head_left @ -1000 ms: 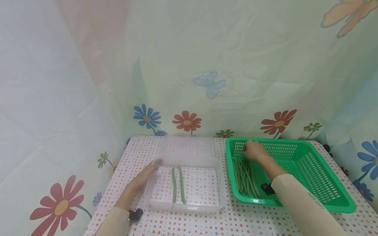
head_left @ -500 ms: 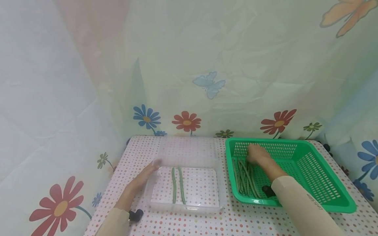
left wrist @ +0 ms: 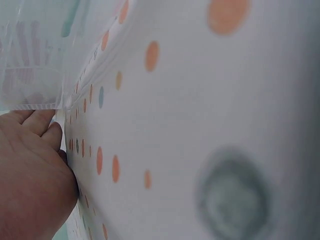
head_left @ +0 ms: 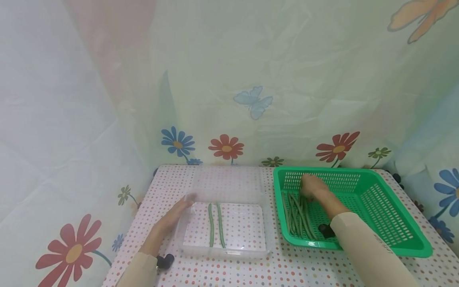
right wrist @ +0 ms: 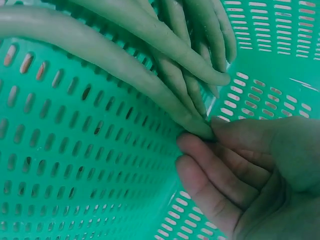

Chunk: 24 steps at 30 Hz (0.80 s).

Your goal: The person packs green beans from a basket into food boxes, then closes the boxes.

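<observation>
My right hand (head_left: pixel 312 187) is inside the green basket (head_left: pixel 398 215), near its back left corner. In the right wrist view, its thumb and fingertips pinch the end of a green bean (right wrist: pixel 100 47). Several more green beans (head_left: pixel 296 217) lie lengthwise along the basket's left side. On the left, a clear plastic container (head_left: pixel 244 252) holds two green beans (head_left: pixel 220 227), spaced apart and roughly parallel. My left hand (head_left: pixel 175 215) rests at the container's left side, fingers extended; in the left wrist view the fingertips reach the container wall (left wrist: pixel 30 87).
The container's clear lid (head_left: pixel 227 179) lies folded back behind it on the dotted tablecloth (head_left: pixel 172 179). A flowered curtain (head_left: pixel 287 119) hangs behind the table and at both sides. A strip of tablecloth separates the container from the basket.
My right hand has shifted slightly down and right in the basket, in among the bean ends. The left hand, container and its two beans have stayed put.
</observation>
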### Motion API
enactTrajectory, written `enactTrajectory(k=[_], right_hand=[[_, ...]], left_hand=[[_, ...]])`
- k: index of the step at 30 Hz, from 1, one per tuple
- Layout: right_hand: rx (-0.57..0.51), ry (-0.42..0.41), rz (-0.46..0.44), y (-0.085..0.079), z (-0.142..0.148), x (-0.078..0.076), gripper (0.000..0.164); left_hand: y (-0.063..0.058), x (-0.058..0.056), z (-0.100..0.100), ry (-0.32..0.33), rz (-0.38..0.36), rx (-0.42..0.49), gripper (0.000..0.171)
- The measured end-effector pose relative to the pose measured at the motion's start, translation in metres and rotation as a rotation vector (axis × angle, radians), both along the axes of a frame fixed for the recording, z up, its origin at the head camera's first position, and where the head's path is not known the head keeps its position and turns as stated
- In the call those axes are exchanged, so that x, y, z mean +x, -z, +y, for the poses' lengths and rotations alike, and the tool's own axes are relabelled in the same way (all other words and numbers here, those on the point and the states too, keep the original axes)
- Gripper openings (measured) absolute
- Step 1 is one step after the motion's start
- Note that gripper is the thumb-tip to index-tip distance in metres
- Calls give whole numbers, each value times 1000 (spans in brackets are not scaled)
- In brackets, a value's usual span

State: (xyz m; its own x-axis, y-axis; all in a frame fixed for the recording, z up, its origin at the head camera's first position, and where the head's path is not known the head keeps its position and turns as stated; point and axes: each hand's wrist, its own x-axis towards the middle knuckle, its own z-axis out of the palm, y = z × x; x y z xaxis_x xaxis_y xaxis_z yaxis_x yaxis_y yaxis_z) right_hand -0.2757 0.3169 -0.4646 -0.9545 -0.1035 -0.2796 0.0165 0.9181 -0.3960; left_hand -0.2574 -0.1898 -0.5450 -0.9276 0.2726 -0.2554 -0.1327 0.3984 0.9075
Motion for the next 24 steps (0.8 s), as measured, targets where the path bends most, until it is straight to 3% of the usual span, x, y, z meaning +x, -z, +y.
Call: enactTrajectory(k=[9, 16, 24], right_hand=[[-84, -54, 124, -6, 3, -4, 29], [-125, -105, 206, -29, -8, -1, 29], [-169, -87, 317, -52, -16, 1, 33]], left_hand=[[2, -1, -1, 14, 17, -8, 65], [4, -4, -1, 14, 9, -8, 65], [6, -2, 0, -21, -22, 2, 65]])
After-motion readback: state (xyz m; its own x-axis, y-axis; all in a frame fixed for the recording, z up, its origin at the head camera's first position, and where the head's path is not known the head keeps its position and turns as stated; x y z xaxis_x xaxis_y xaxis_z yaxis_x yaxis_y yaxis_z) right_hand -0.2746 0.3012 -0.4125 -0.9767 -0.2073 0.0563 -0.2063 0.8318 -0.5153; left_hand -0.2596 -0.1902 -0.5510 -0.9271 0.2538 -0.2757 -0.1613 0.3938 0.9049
